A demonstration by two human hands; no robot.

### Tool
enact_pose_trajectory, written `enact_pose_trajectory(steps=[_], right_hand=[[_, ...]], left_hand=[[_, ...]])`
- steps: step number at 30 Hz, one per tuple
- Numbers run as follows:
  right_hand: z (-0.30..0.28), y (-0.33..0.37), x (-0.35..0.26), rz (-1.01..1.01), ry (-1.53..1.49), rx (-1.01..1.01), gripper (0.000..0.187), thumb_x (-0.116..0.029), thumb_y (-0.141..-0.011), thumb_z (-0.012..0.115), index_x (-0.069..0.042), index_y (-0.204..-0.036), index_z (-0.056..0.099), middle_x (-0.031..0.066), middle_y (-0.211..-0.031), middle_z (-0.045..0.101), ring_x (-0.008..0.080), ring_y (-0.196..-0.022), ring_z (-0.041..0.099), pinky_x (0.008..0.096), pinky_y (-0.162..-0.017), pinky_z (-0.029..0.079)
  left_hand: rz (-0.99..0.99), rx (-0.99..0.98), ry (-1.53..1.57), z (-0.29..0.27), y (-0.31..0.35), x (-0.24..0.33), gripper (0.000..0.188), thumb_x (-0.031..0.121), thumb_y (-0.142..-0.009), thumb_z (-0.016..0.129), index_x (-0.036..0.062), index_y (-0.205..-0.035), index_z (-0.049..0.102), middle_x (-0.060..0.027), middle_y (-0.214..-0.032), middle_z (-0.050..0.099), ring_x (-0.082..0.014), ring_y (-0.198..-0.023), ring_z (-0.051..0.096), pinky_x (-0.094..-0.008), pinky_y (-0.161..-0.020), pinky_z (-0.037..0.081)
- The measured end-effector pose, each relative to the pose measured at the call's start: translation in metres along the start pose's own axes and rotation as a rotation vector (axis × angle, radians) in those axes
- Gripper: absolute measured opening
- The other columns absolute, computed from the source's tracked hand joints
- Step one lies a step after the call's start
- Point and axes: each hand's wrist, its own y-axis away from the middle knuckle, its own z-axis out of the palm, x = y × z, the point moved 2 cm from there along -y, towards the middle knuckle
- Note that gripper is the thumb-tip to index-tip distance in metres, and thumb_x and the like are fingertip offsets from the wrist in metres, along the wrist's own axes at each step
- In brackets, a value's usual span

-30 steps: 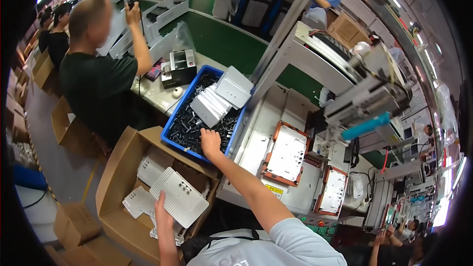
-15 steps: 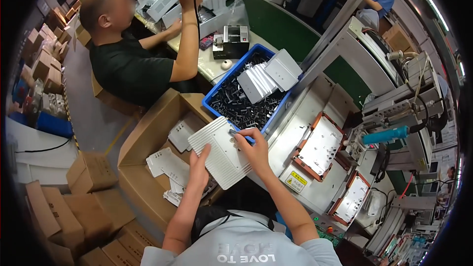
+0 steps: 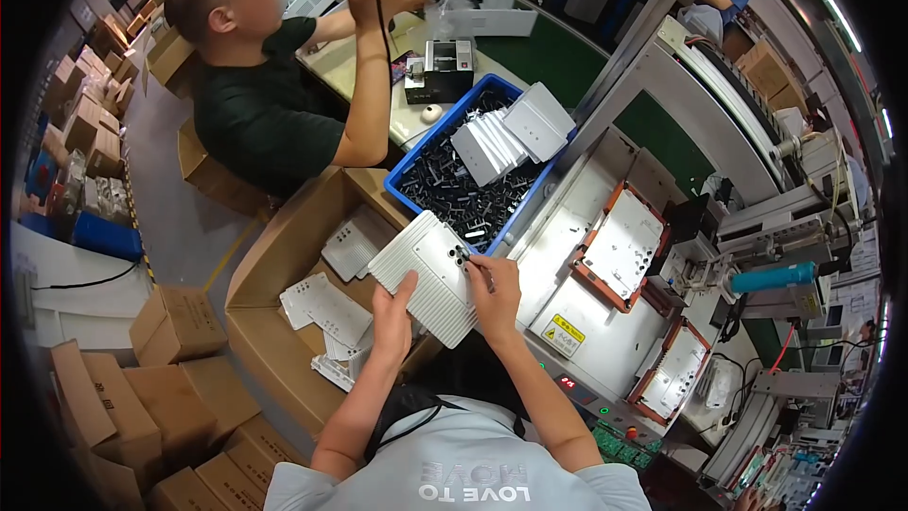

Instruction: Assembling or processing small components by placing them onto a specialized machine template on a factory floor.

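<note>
Holding a pale ribbed plate point(image 3: 427, 274) with the left hand point(image 3: 392, 314), with the grip closed over its lower left edge. Having the plate in the air, tilted, just in front of a blue bin point(image 3: 402, 191) and partly above an open carton point(image 3: 288, 241). Reaching with the right hand point(image 3: 495, 293) to some small dark parts point(image 3: 458, 254) on the plate's face. Having this grip nearly closed, but cannot tell whether pinching a part or only touching it. Can see in the bin many black pieces point(image 3: 435, 175), with white plates point(image 3: 487, 149) lying on them. Can see in the carton loose pale plates point(image 3: 326, 310). Noticing at the right a machine bed point(image 3: 553, 246) with orange frames point(image 3: 598, 287), and beyond the bin a counter point(image 3: 407, 125) carrying a black and silver box point(image 3: 440, 85). Noticing also, beside this counter, a co-worker point(image 3: 270, 99) in a dark shirt.
</note>
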Motion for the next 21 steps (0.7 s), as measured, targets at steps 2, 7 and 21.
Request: enact_pose_trajectory(steps=[2,7,21], right_hand=[[0.003,0.0,0.002,0.022,-0.021,-0.013,0.016,-0.001,-0.077,0.071,-0.003,-0.092,0.065,0.0092,-0.084,0.06,0.0266,-0.08,0.054,0.0347,-0.071,0.044],[0.017,-0.005,0.005,-0.182,0.101,-0.09,0.016,-0.007,-0.078,0.071,-0.006,-0.094,0.067,0.0092,-0.093,0.061,0.0269,-0.088,0.054,0.037,-0.079,0.043],[0.126,-0.146,0.126,-0.172,0.714,-0.217,0.057,-0.011,-0.079,0.066,0.0,-0.13,0.044,0.021,-0.124,0.047,0.0373,-0.11,0.048,0.042,-0.094,0.039]], left_hand=[[0.004,-0.006,-0.004,-0.002,-0.001,-0.002,0.038,0.014,-0.095,0.058,-0.0017,-0.127,0.047,-0.0093,-0.121,0.058,-0.0156,-0.11,0.056,-0.0295,-0.094,0.044],[0.023,0.028,0.021,-0.016,-0.01,-0.006,0.037,0.014,-0.093,0.06,-0.0019,-0.125,0.049,-0.0082,-0.116,0.06,-0.0143,-0.103,0.058,-0.0273,-0.089,0.046],[-0.139,0.26,0.23,-0.1,-0.031,-0.012,0.044,0.018,-0.094,0.059,-0.0002,-0.131,0.045,-0.0097,-0.127,0.053,-0.0213,-0.117,0.05,-0.0344,-0.099,0.039]])
